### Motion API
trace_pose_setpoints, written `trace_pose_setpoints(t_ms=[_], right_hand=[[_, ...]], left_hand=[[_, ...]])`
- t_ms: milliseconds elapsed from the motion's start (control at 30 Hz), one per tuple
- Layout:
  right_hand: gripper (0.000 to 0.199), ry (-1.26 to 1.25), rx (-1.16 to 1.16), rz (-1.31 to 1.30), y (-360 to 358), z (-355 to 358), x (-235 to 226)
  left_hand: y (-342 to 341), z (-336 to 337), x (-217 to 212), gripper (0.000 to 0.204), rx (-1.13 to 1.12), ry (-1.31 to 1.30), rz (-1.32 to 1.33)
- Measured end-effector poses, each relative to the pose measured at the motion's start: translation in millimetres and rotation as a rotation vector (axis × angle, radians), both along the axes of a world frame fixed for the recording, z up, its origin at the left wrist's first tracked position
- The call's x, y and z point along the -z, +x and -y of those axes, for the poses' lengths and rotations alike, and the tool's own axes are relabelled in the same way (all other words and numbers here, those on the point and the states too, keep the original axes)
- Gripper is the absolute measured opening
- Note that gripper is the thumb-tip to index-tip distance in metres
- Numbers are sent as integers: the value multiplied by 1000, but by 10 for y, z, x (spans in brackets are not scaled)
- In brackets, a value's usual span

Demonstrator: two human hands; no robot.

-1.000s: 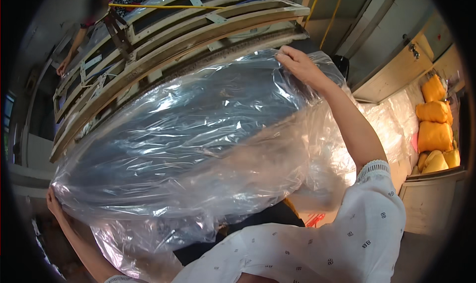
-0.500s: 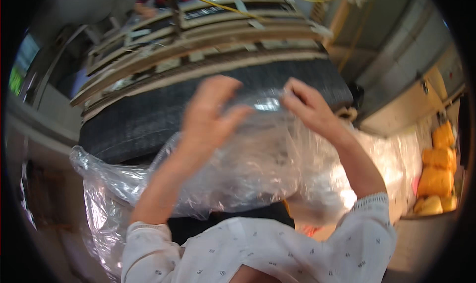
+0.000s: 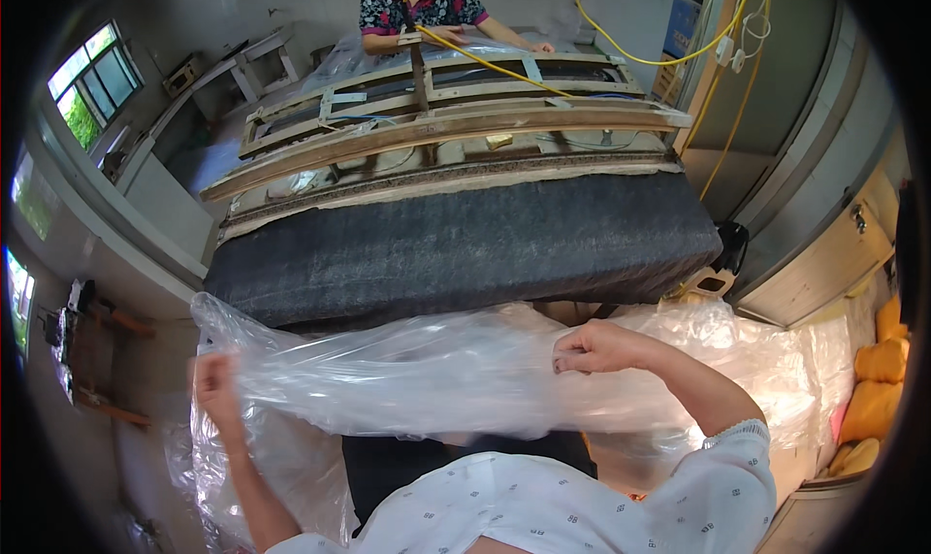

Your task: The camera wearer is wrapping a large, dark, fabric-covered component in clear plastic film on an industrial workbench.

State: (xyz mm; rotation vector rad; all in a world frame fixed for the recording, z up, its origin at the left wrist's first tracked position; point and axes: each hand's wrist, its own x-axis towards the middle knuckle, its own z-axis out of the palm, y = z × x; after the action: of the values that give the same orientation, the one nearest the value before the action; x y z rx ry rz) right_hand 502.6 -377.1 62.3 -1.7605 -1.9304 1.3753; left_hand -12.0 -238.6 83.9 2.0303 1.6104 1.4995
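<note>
A large sheet of clear plastic film (image 3: 417, 370) stretches across in front of me, below the dark padded edge of the worktable. My right hand (image 3: 603, 348) is closed in a pinch on the film, right of the middle. Out at the left my left hand (image 3: 212, 374) is at the film's left part; motion smears its fingers, so its grip does not show clearly. More film hangs down below my left hand and spreads to the right of my right hand.
The worktable's dark cloth-covered front (image 3: 456, 248) carries a slatted wooden frame (image 3: 456, 125). Across it stands another person (image 3: 422, 11), with hands near the frame. Yellow cables (image 3: 669, 59) hang at upper right. Orange bundles (image 3: 873, 399) lie at far right, near a wooden cabinet (image 3: 824, 253).
My left hand has swung from the middle to the far left. My right hand has come lower, and the film now stretches sideways between them. The view has tilted up, showing more of the other person.
</note>
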Motion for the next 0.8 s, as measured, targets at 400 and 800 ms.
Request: trace_pose_setpoints(t_ms=[400, 800], right_hand=[[22, 130, 422, 713, 1405, 1727, 1506], [32, 297, 1249, 871, 4011, 2448, 175]], left_hand=[[-738, -871, -288, 13, -240, 137, -209], [7, -2231, 768, 22, -87, -127, -197]])
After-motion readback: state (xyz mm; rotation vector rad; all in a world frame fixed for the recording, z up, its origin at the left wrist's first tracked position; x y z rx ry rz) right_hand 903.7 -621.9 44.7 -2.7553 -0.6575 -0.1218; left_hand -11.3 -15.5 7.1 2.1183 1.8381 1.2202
